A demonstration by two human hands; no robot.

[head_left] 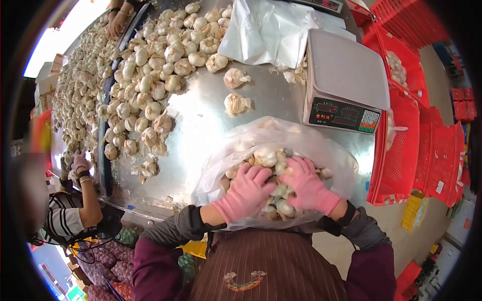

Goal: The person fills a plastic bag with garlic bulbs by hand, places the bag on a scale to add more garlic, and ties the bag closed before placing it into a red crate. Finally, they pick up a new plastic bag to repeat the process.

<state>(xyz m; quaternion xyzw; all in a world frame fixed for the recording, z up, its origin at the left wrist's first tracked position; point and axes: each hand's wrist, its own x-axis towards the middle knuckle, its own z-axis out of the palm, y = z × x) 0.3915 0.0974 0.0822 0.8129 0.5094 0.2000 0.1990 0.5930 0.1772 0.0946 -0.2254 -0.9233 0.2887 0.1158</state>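
A clear plastic bag (208, 168) full of garlic bulbs stands open at the table's front edge. Both hands wear pink gloves and rest on the bulbs in its mouth. My left hand (247, 191) lies over bulbs on the left side, fingers bent and somewhat apart. On the right side my right hand (307, 186) has its fingers curled down against bulbs, and its fingertips are partly hidden among them. Between the hands a large garlic bulb (266, 156) shows. Two loose bulbs (236, 103) lie on the metal table beyond the bag.
A scale (346, 67) stands at the back right, beside flat plastic bags (266, 35). Garlic heaps (145, 95) cover the left. Red crates (399, 145) line the right. A co-worker's gloved hand (80, 163) is at the far left, other hands (118, 22) at the top.
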